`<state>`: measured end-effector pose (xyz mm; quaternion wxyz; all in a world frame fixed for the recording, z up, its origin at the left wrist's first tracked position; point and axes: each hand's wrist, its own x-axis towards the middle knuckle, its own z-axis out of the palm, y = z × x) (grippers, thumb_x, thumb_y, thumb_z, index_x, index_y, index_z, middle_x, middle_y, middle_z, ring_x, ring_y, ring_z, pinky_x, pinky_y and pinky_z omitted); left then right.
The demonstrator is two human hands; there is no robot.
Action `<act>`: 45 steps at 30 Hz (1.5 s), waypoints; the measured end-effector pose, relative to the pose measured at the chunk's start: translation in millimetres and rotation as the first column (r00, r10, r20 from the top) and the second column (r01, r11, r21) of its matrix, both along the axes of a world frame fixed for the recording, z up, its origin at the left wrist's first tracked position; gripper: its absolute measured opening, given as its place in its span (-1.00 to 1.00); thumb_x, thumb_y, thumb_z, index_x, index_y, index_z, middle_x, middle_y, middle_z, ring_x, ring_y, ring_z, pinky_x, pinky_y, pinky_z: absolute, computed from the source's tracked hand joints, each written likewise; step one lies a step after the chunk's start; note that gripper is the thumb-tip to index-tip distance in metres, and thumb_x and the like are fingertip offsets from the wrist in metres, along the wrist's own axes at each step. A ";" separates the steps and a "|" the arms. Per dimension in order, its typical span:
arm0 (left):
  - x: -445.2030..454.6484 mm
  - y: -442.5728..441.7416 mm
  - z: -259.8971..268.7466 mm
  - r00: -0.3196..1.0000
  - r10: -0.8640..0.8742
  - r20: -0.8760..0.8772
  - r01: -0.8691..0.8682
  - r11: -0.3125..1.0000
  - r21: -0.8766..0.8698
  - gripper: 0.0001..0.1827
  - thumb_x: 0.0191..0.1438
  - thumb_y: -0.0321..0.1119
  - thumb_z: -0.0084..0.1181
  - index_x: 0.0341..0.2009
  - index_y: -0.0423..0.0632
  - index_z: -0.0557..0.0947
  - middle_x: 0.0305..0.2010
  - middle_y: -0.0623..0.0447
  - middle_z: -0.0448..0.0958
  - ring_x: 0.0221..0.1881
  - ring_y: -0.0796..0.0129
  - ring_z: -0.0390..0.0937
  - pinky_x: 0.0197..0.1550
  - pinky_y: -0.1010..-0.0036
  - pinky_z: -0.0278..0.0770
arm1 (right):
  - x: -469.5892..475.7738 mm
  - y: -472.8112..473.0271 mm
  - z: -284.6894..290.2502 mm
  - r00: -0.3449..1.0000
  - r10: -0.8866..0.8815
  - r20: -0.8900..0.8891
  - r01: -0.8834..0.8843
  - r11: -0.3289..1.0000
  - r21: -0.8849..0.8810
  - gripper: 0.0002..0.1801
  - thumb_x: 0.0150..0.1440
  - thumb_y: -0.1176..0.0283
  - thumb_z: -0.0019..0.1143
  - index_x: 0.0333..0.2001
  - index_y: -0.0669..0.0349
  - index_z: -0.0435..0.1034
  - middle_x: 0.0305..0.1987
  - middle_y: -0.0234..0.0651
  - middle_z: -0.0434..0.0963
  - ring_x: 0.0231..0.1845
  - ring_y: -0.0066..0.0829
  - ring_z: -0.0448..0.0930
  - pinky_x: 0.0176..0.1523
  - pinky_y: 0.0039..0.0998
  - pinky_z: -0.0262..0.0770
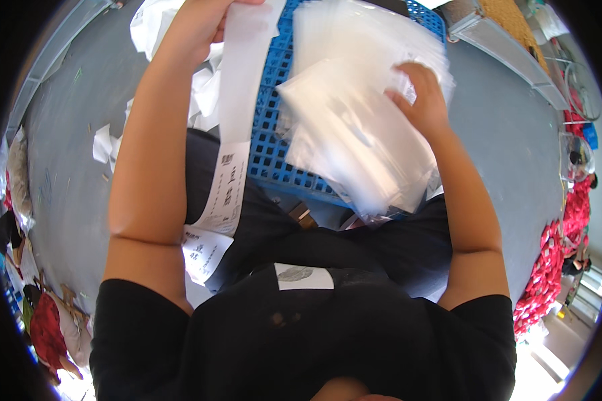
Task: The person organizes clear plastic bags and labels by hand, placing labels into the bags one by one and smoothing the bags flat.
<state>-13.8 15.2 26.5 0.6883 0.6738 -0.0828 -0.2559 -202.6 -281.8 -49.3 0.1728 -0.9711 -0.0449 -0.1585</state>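
Observation:
At the top edge, partly cut off, my left hand (208, 25) holds a long white strip of label paper (238, 95). The strip hangs down over my left thigh, and its lower end (205, 250) bears print and folds over. A loose stack of clear plastic bags (351, 40) lies on an upturned-looking blue plastic crate (281, 165) before me. One bag (361, 140) lies askew on top, blurred, its near end past the crate's front edge. My right hand (424, 100) is over the bags, blurred, thumb and fingers apart; whether it touches them is unclear.
Crumpled white paper (205, 95) lies left of the crate, with a smaller scrap (103, 143) on the grey floor (70, 165). A metal-edged frame (511, 60) stands at the upper right. Red packages (544, 270) are heaped along the right, and other people are at the rim.

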 end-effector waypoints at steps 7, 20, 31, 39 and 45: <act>-11.9 -6.9 9.9 0.998 0.018 0.057 -0.023 0.995 0.098 -0.66 0.05 -0.07 0.01 -0.37 -0.11 0.58 -0.49 0.05 0.52 -0.57 0.41 0.45 -0.53 0.51 0.40 | -25.0 50.2 -1.7 0.828 0.335 -0.449 -0.256 0.939 0.228 -0.59 -0.31 0.37 0.33 -0.33 0.18 0.36 -0.32 -0.28 0.39 -0.24 -0.26 0.37 -0.11 -0.40 0.31; 0.8 4.9 -5.4 0.982 -0.085 0.171 0.069 0.993 0.098 -0.70 0.05 -0.13 0.00 -0.38 -0.11 0.60 -0.57 0.11 0.48 -0.66 0.50 0.34 -0.64 0.59 0.25 | -15.6 45.4 8.4 0.777 0.161 -0.608 0.110 0.917 0.384 -0.85 -0.14 0.51 0.23 -0.52 0.30 0.38 -0.47 -0.42 0.40 -0.43 -0.62 0.34 -0.28 -0.61 0.30; -18.9 -8.9 -3.2 0.933 -0.093 0.347 0.023 0.979 0.200 -0.56 0.00 0.07 0.02 -0.29 -0.06 0.60 -0.32 -0.05 0.54 -0.29 0.28 0.53 -0.22 0.42 0.49 | 5.3 -74.2 31.9 0.925 -0.262 -0.276 0.339 0.896 0.286 -0.81 0.04 0.35 0.04 -0.29 0.21 0.46 -0.37 -0.41 0.53 -0.37 -0.61 0.46 -0.23 -0.55 0.37; -17.9 -15.5 -3.2 0.960 -0.116 0.256 0.061 0.975 0.214 -0.56 0.00 0.04 0.04 -0.26 -0.09 0.58 -0.34 0.01 0.54 -0.33 0.36 0.52 -0.29 0.50 0.50 | 11.9 -67.9 31.3 0.823 -0.489 -0.289 0.562 0.775 0.288 -0.65 0.05 0.16 0.02 -0.20 0.18 0.43 -0.31 -0.27 0.54 -0.35 -0.38 0.52 -0.20 -0.44 0.41; -11.0 -14.5 -16.8 0.926 -0.215 0.310 0.223 0.975 0.010 -0.64 0.00 -0.10 0.09 -0.23 -0.11 0.58 -0.31 0.03 0.55 -0.33 0.41 0.52 -0.31 0.54 0.50 | 10.0 14.9 15.9 0.950 -0.017 -0.312 0.192 0.819 0.540 -0.60 0.08 0.22 0.02 -0.07 0.24 0.33 -0.21 -0.34 0.51 -0.25 -0.54 0.47 -0.17 -0.51 0.38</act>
